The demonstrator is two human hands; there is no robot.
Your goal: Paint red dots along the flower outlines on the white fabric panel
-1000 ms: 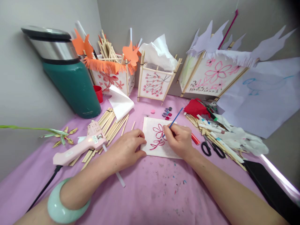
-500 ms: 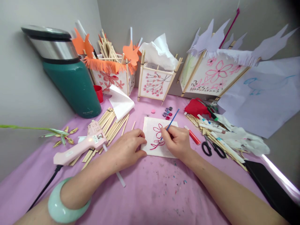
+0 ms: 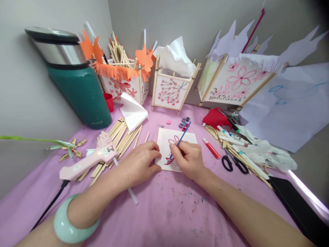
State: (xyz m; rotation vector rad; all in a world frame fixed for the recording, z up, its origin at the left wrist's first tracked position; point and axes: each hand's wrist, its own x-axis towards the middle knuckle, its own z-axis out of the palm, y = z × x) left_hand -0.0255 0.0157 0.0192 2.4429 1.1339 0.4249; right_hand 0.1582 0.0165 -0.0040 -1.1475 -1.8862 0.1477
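Observation:
A thin blue paintbrush (image 3: 184,134) is pinched in my right hand (image 3: 192,157), its tip down on a white square panel (image 3: 163,134). The panel lies flat on the purple cloth and bears a dark pink flower outline (image 3: 172,139) with leaves below, partly hidden by my right fingers. At the panel's left edge rests my left hand (image 3: 142,158), fingers bent and thumb apart, touching the edge. Behind the panel sit several small pots of paint (image 3: 184,123) and a pink round cap (image 3: 168,122).
A pink glue gun (image 3: 88,161) lies on wooden sticks (image 3: 125,140) at left, near a green bottle (image 3: 79,92). Painted lanterns (image 3: 171,92) stand behind. To the right are a red tube (image 3: 211,148), black scissors (image 3: 227,164) and a black phone-like slab (image 3: 295,209).
My right hand and the paintbrush have shifted left, bringing the tip from the flower's stem onto the lower left leaves. My left hand stays at the panel's edge.

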